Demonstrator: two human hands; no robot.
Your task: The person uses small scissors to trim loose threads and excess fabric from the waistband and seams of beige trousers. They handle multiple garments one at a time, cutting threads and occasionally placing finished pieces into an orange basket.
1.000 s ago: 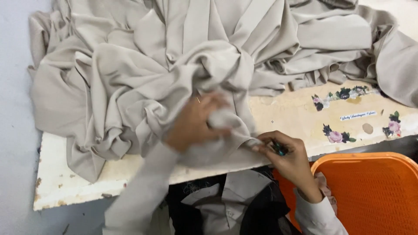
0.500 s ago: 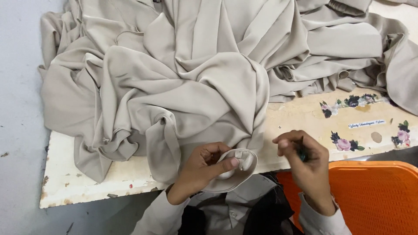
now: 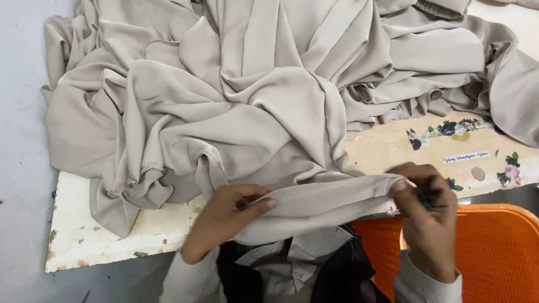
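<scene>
A large heap of beige fabric [image 3: 252, 95] covers most of the worn white table [image 3: 101, 230]. One edge of it is stretched flat between my two hands at the table's near edge. My left hand [image 3: 224, 219] pinches the left end of that stretched strip. At the other end, my right hand [image 3: 426, 213] grips the cloth, and a small dark object shows between its fingers; I cannot tell what it is.
An orange plastic basket [image 3: 488, 252] stands below the table at the lower right. Flower stickers and a small label [image 3: 466, 157] mark the bare table top on the right. A pale grey floor [image 3: 22, 168] runs along the left.
My hands have moved apart, pulling a bunched edge of the beige fabric out into a flat strip. My right hand, off the cloth before, now grips its end.
</scene>
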